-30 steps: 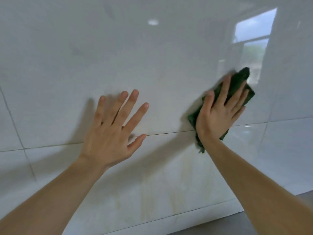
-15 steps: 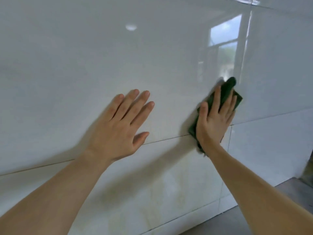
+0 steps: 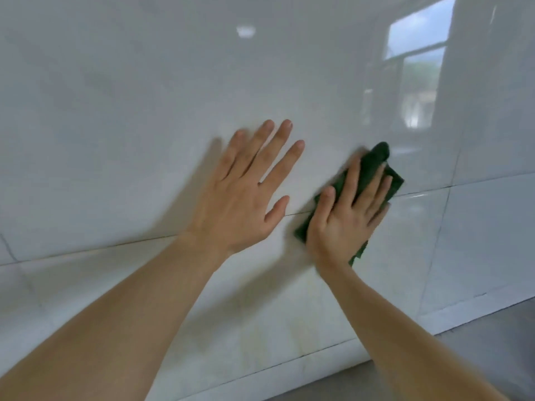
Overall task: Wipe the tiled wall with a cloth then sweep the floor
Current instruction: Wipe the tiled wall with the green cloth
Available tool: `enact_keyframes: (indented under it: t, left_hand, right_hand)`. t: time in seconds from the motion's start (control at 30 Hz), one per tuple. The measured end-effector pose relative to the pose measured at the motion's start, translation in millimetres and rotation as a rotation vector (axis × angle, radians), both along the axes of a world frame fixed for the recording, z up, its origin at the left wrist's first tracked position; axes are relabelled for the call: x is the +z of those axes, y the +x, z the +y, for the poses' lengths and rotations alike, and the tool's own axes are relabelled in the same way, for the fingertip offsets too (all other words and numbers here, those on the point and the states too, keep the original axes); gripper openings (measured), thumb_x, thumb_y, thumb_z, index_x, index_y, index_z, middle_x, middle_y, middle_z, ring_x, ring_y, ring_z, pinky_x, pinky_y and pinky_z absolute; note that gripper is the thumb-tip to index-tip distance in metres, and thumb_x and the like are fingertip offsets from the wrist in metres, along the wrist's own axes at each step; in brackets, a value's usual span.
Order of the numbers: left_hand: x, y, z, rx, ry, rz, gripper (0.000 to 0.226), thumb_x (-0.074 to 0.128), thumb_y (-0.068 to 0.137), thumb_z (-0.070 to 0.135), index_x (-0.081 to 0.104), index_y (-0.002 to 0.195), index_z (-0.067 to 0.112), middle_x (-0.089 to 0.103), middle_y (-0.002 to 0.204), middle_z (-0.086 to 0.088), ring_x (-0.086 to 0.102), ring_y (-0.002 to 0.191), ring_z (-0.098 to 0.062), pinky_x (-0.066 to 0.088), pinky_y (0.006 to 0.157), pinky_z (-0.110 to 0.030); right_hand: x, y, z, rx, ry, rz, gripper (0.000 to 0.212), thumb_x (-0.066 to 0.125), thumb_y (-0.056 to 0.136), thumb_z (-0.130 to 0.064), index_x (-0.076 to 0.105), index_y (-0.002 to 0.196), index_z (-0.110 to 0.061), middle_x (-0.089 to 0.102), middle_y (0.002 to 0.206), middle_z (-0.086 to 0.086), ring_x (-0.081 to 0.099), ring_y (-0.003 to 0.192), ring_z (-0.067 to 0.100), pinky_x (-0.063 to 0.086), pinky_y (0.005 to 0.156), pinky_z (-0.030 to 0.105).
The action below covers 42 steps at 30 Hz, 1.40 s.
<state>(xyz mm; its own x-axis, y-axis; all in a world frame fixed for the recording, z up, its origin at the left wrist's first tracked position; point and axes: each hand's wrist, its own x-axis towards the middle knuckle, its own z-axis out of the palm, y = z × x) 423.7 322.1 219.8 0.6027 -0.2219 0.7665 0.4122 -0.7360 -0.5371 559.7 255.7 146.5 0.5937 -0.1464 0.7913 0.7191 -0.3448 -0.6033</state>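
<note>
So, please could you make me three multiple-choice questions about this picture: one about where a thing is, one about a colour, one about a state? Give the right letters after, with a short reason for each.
1. Where is the cloth?
A. Lying on the floor
B. Under the right hand, against the wall
C. Under the left hand

2. What colour is the cloth?
A. Dark green
B. Yellow
C. Red

3. How is the left hand?
A. Closed in a fist
B. Open and flat, fingers spread, holding nothing
C. Gripping a broom

Answers:
1 B: the right hand presses the cloth onto the tiled wall.
2 A: the fabric showing around the fingers is dark green.
3 B: the left hand lies open at the wall, and nothing is in it.
</note>
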Motion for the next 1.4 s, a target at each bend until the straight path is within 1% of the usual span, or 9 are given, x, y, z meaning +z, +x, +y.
enact_keyframes:
  t: [0.13, 0.33, 0.47, 0.6, 0.67, 0.87, 1.07, 1.3, 1.4]
  left_hand:
    - [-41, -80, 36, 0.118, -0.03, -0.096, 0.067, 0.038, 0.092, 0.034, 0.011, 0.149, 0.012, 0.011, 0.156, -0.009, 0.006, 0.144, -0.024, 0.001, 0.117, -0.043]
    - [-86, -195, 89, 0.267, -0.02, -0.071, 0.072, 0.04, 0.091, 0.037, 0.009, 0.149, 0.007, 0.0, 0.158, -0.009, 0.007, 0.144, -0.027, 0.005, 0.117, -0.046]
    - [-111, -241, 108, 0.328, -0.038, -0.101, 0.073, 0.04, 0.092, 0.037, 0.008, 0.148, 0.002, -0.002, 0.157, -0.012, 0.006, 0.144, -0.031, 0.008, 0.116, -0.049]
    - [-143, -263, 115, 0.346, -0.08, -0.108, 0.075, 0.037, 0.092, 0.04, 0.006, 0.147, 0.001, -0.007, 0.157, -0.012, -0.001, 0.144, -0.029, 0.003, 0.116, -0.048]
    - [-155, -269, 120, 0.337, -0.083, -0.082, 0.076, 0.037, 0.092, 0.042, 0.005, 0.148, 0.002, -0.007, 0.157, -0.012, -0.002, 0.144, -0.028, 0.002, 0.116, -0.048]
    - [-167, -275, 143, 0.376, -0.064, -0.055, 0.078, 0.033, 0.092, 0.051, 0.007, 0.148, 0.003, -0.009, 0.157, -0.01, -0.005, 0.144, -0.026, -0.002, 0.116, -0.046]
    - [-168, -273, 143, 0.361, -0.055, -0.077, 0.077, 0.032, 0.092, 0.05, 0.004, 0.148, 0.006, -0.015, 0.156, -0.008, -0.011, 0.144, -0.024, -0.007, 0.116, -0.045]
    - [-171, -270, 147, 0.318, -0.051, -0.109, 0.076, 0.033, 0.093, 0.049, 0.004, 0.148, 0.006, -0.016, 0.156, -0.008, -0.011, 0.143, -0.024, -0.008, 0.116, -0.044]
    - [-170, -270, 148, 0.293, -0.05, -0.106, 0.076, 0.033, 0.093, 0.049, 0.003, 0.148, 0.006, -0.018, 0.155, -0.007, -0.012, 0.143, -0.023, -0.009, 0.116, -0.044]
  right_hand:
    - [-31, -36, 15, 0.052, -0.376, -0.557, 0.048, 0.027, 0.095, -0.045, 0.039, 0.138, -0.027, 0.031, 0.149, 0.008, 0.019, 0.142, 0.03, 0.016, 0.114, 0.055]
    - [74, -64, 40, -0.053, 0.183, 0.168, 0.055, 0.02, 0.097, -0.041, 0.027, 0.149, -0.027, 0.019, 0.158, 0.005, 0.013, 0.147, 0.027, 0.011, 0.117, 0.053]
    - [-6, -164, 89, 0.076, -0.173, -0.524, 0.048, 0.039, 0.092, -0.039, 0.05, 0.136, -0.025, 0.039, 0.149, 0.009, 0.03, 0.14, 0.032, 0.018, 0.114, 0.057]
    - [-103, -196, 97, 0.196, -0.489, -0.857, 0.044, 0.044, 0.09, -0.041, 0.047, 0.133, -0.032, 0.036, 0.145, -0.001, 0.008, 0.148, 0.019, 0.01, 0.116, 0.053]
    - [-104, -178, 91, 0.149, -0.447, -0.817, 0.042, 0.038, 0.092, -0.042, 0.047, 0.132, -0.03, 0.037, 0.144, 0.003, 0.008, 0.148, 0.019, 0.011, 0.115, 0.053]
    - [-76, -173, 97, -0.088, 0.068, 0.052, 0.054, 0.024, 0.097, -0.038, 0.035, 0.145, -0.017, 0.029, 0.153, 0.02, 0.022, 0.142, 0.038, 0.019, 0.114, 0.057]
    - [-178, -243, 118, 0.102, -0.412, -0.479, 0.045, 0.023, 0.098, -0.046, 0.039, 0.136, -0.029, 0.011, 0.156, 0.003, -0.003, 0.148, 0.022, 0.007, 0.116, 0.055]
    - [-48, -220, 124, -0.036, 0.068, -0.033, 0.054, 0.024, 0.096, -0.043, 0.035, 0.146, -0.026, 0.026, 0.155, 0.012, 0.017, 0.145, 0.031, 0.011, 0.116, 0.056]
    - [-106, -241, 132, -0.009, -0.144, -0.275, 0.05, 0.021, 0.099, -0.042, 0.033, 0.145, -0.026, 0.026, 0.155, 0.014, 0.012, 0.146, 0.03, 0.013, 0.116, 0.056]
